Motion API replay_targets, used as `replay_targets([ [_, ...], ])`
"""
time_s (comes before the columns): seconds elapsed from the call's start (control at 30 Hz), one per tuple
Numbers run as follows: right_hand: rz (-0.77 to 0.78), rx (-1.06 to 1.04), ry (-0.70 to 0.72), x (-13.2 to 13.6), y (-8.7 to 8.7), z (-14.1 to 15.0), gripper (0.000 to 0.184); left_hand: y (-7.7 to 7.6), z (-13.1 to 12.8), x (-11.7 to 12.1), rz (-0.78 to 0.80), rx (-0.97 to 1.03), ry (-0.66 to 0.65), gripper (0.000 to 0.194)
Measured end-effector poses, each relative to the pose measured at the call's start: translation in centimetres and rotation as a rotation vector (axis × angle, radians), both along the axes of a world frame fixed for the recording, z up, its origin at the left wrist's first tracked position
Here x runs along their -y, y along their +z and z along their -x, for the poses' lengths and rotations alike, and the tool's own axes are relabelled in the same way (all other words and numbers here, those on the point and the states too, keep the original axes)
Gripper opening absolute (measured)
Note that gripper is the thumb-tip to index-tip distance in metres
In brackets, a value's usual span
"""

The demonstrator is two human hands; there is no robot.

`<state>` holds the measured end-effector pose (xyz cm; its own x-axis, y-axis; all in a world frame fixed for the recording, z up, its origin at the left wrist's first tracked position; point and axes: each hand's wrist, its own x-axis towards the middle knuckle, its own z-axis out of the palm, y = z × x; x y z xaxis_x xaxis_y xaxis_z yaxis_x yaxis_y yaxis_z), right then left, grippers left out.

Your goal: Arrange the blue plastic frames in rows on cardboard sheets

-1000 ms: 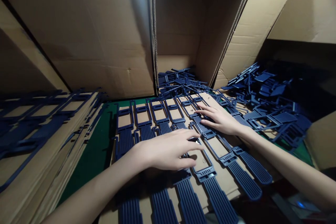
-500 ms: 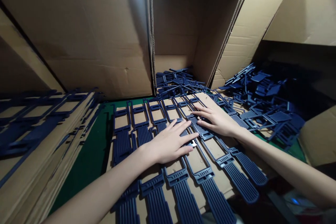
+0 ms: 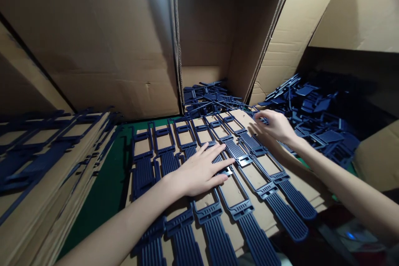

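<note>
My left hand (image 3: 204,168) lies flat, fingers spread, on a row of dark blue plastic frames with ribbed tongues (image 3: 258,232). These frames rest side by side on a cardboard sheet (image 3: 264,162). Above the sheet's right edge, my right hand (image 3: 276,125) has its fingers curled together. A bit of blue plastic part (image 3: 264,120) shows between the thumb and fingers; most of it is hidden. Just below that hand, the rightmost frame (image 3: 274,166) in the row lies flat, overlapping its neighbour.
Loose blue parts (image 3: 324,129) are heaped on the right, with another heap (image 3: 208,95) at the mouth of an open cardboard box (image 3: 230,20). At left stands a stack of cardboard sheets (image 3: 62,199) layered with blue frames. Green surface (image 3: 102,183) shows between stack and row.
My right hand has lifted off the row and moved right and back to the heap's edge, its fingers curling. The rightmost frames now lie uncovered. My left hand stays in place.
</note>
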<state>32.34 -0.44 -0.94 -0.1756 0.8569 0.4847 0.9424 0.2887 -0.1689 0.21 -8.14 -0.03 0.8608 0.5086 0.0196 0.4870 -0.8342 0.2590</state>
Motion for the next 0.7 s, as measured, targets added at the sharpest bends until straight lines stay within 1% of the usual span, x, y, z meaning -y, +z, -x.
replay_targets([
  [0.03, 0.006, 0.06, -0.107, -0.2, -0.1, -1.1, 0.025, 0.0, 0.0, 0.0, -0.002, 0.001, 0.0, 0.05],
  [0.07, 0.044, 0.124, -0.203, -0.3, -0.3, -2.1, 0.024, 0.0, 0.0, 0.0, -0.003, 0.001, 0.0, 0.049],
  [0.13, 0.174, 0.228, -0.365, -0.3, -0.9, -3.7, 0.026, 0.0, 0.0, 0.1, -0.005, -0.001, 0.004, 0.049],
  [0.17, 0.246, 0.253, -0.422, -0.2, -1.2, -4.2, 0.027, 0.1, 0.0, 0.1, -0.007, -0.003, 0.007, 0.049],
  [0.23, 0.343, 0.249, -0.493, 0.1, -1.7, -5.0, 0.03, 0.1, -0.1, 0.1, -0.01, -0.006, 0.011, 0.049],
  [0.33, 0.36, 0.195, -0.521, 0.2, -2.0, -5.5, 0.029, 0.1, -0.1, 0.1, -0.02, -0.007, 0.01, 0.048],
  [0.4, 0.332, 0.166, -0.54, 0.2, -1.6, -5.7, 0.029, 0.1, -0.2, 0.1, -0.03, -0.01, 0.012, 0.048],
  [0.5, 0.254, 0.12, -0.598, 0.3, -0.4, -6.1, 0.033, 0.1, -0.3, 0.2, -0.046, -0.024, 0.022, 0.047],
  [0.6, 0.053, 0.059, -0.628, 0.5, 0.9, -6.4, 0.034, 0.1, -0.4, 0.3, -0.067, -0.02, 0.024, 0.047],
  [0.67, -0.101, -0.003, -0.581, 0.6, 1.7, -6.5, 0.031, 0.0, -0.5, 0.3, -0.086, -0.015, 0.025, 0.047],
  [0.7, -0.149, -0.043, -0.534, 0.6, 2.0, -6.4, 0.03, 0.0, -0.5, 0.3, -0.096, -0.012, 0.027, 0.046],
])
